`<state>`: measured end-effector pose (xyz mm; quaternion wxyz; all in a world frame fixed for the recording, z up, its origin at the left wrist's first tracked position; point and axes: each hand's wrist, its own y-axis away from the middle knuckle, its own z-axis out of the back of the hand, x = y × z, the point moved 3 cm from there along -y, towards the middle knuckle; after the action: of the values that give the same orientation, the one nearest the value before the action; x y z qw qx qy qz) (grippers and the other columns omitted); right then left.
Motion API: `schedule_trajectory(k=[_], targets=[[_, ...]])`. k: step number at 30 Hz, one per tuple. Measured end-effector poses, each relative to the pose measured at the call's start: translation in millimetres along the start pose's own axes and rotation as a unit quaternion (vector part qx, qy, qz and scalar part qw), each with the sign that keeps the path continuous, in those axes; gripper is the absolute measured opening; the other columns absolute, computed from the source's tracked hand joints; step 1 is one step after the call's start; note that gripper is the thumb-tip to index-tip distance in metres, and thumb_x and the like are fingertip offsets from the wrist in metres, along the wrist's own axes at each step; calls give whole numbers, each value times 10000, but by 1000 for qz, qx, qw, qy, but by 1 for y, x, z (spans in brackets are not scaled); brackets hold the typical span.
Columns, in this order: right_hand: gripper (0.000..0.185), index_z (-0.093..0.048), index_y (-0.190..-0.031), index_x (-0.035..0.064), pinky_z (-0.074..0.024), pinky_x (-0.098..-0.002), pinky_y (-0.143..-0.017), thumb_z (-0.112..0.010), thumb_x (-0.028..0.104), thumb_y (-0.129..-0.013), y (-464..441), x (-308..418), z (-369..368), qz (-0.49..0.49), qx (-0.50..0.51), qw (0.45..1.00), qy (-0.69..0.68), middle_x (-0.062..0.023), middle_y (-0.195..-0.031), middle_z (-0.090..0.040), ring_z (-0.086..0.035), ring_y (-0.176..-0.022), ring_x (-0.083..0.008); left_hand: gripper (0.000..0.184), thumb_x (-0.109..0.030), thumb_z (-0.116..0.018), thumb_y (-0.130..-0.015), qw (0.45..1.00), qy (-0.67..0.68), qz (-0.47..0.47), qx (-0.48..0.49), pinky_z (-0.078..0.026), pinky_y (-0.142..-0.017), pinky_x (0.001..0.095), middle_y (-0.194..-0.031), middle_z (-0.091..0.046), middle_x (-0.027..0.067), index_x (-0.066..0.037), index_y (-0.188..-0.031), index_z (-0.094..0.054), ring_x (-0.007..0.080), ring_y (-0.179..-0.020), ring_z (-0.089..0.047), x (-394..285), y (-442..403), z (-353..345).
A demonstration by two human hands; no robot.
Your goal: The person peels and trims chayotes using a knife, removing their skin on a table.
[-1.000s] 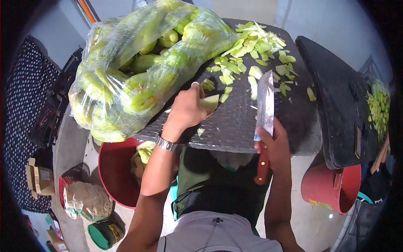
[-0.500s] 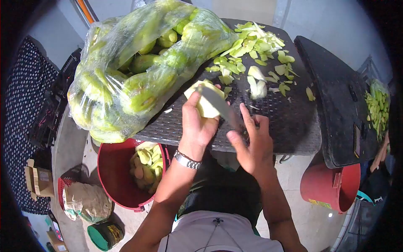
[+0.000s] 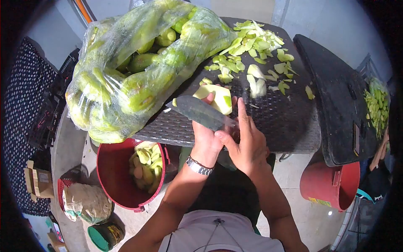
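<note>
My left hand (image 3: 205, 136) is closed around a partly peeled green fruit (image 3: 220, 98), its pale flesh bared and a patch of green skin left on its right side. My right hand (image 3: 247, 149) grips a broad-bladed knife (image 3: 199, 112), whose blade points left across the front of the fruit and over my left fingers. A small bit of peel clings near the blade's tip. Beyond the fruit, green and white peelings (image 3: 256, 40) lie scattered on the dark woven-pattern table (image 3: 285, 130). A large clear plastic bag (image 3: 138, 84) of whole green fruits rests on the table's left side.
Below the table's left edge stands a red bucket (image 3: 111, 168) with peeled pieces inside. Another red bucket (image 3: 321, 185) is at the right, under a black folded tabletop (image 3: 336, 101). A filled sack (image 3: 86, 201) and a green-lidded tub (image 3: 105, 236) sit on the floor.
The knife has swung leftward, its blade now lying across my left fingers below the fruit. The fruit has shifted right and turned, and both hands are closer together.
</note>
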<state>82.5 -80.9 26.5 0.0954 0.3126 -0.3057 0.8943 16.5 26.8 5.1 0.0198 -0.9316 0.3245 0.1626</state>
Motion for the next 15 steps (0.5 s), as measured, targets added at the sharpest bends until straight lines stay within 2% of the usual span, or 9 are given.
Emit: schedule_trajectory(k=[4,7,10,13,15], targets=[[1047,-290,-1609,20,-590,-417,-764,-867,378,-812,-7,1,8,-30,51,997,-46,-286,-1190,-675,-737,-911,-388,482,-152,-664,-942,998,-33,-61,-9,-532,-1044,474,-1369,-594,182,-187,-1388,-486,363,-1234,-620,-1,-3,-4],[1067,-286,-1615,35,-590,-408,-765,-879,374,-795,-7,2,8,-43,83,994,-61,-289,-1176,-679,-741,-913,-385,502,-125,-677,-926,997,-19,-68,-21,-539,-1030,470,-1381,-588,183,-219,-1381,-489,359,-1236,-620,2,-3,-6],[1083,-283,-1617,36,-588,-400,-755,-883,385,-786,-8,-1,4,-17,30,998,-61,-284,-1189,-678,-741,-905,-380,442,-181,-672,-963,998,-8,-58,-16,-547,-1009,464,-1363,-604,184,-234,-1370,-508,344,-1227,-629,4,-2,-3],[1101,-225,-1629,31,-593,-457,-793,-834,480,-829,-10,0,5,-22,50,998,-31,-257,-1124,-686,-731,-948,-399,374,-241,-651,-1004,998,27,-46,-18,-552,-995,453,-1332,-627,173,-242,-1358,-528,328,-1213,-638,5,-1,0],[1088,-254,-1622,35,-593,-456,-796,-837,484,-822,-12,0,6,-49,60,996,-49,-248,-1125,-689,-729,-952,-393,327,-269,-610,-1036,999,8,-44,-10,-552,-994,456,-1320,-638,162,-223,-1352,-537,319,-1203,-641,6,0,1]])
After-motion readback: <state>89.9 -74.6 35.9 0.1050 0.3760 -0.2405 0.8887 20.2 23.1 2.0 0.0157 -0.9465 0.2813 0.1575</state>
